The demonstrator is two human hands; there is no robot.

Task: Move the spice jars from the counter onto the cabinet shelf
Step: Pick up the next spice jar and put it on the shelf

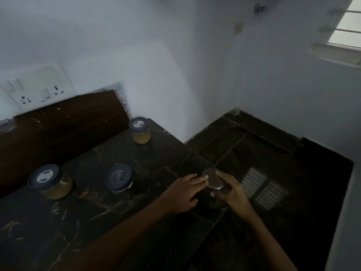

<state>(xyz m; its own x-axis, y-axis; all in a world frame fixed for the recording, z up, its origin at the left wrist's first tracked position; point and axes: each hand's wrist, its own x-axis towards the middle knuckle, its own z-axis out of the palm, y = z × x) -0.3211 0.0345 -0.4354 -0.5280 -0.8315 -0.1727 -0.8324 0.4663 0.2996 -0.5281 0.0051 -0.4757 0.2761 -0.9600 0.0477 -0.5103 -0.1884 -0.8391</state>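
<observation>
Right hand [233,192]: fingers wrapped round steel-lidded jar [213,178]. Left hand [183,192]: fingers straight, touching it. Advised: lift upright, clear of counter edge.

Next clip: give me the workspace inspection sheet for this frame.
Surface: dark marble counter, dimly lit; lower dark slab to its right.
Job's things: three dark-lidded jars stand on the counter: far jar, left jar, middle jar; steel-lidded jar at the counter's right edge.
Clutter: nothing seen.
Grips: right hand curls round the steel-lidded jar; left hand touches it with straight fingers.
Cables: nothing seen.
Surroundings: switchboard, wooden backboard, window; cabinet shelf not in view.
</observation>
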